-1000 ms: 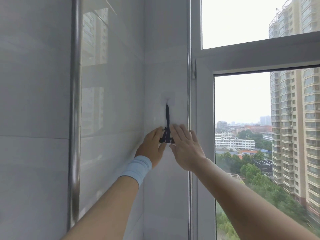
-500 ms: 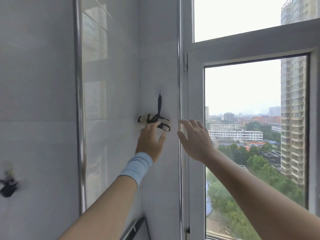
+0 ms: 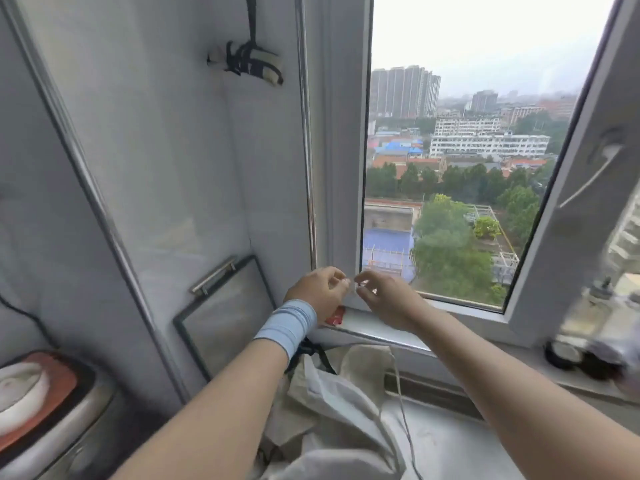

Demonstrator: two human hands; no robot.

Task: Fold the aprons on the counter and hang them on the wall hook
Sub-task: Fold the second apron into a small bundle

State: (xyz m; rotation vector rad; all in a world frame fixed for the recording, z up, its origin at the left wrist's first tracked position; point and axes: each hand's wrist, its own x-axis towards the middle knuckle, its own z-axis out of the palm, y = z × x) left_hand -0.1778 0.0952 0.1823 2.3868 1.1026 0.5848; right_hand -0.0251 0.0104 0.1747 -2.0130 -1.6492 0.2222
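Note:
A rolled cream apron point(image 3: 252, 62), bound with its dark straps, hangs against the tiled wall at the top by a strap running out of frame; the hook is out of view. Another cream apron point(image 3: 332, 403) lies crumpled on the counter below my arms. My left hand point(image 3: 318, 292), with a blue wristband, and my right hand point(image 3: 388, 299) meet fingertip to fingertip above the window sill point(image 3: 381, 332). They pinch a small clear piece point(image 3: 352, 286), too blurred to identify.
A red packet point(image 3: 336, 318) lies on the sill under my left hand. A glass panel with a metal handle point(image 3: 225, 313) leans in the corner. A rice cooker point(image 3: 38, 393) stands lower left. The open window sash point(image 3: 571, 202) and jars point(image 3: 588, 348) stand at the right.
Both hands let go of the rolled apron, which stays hanging, and dropped to the sill. My view tilted down, bringing the counter and the crumpled apron into sight.

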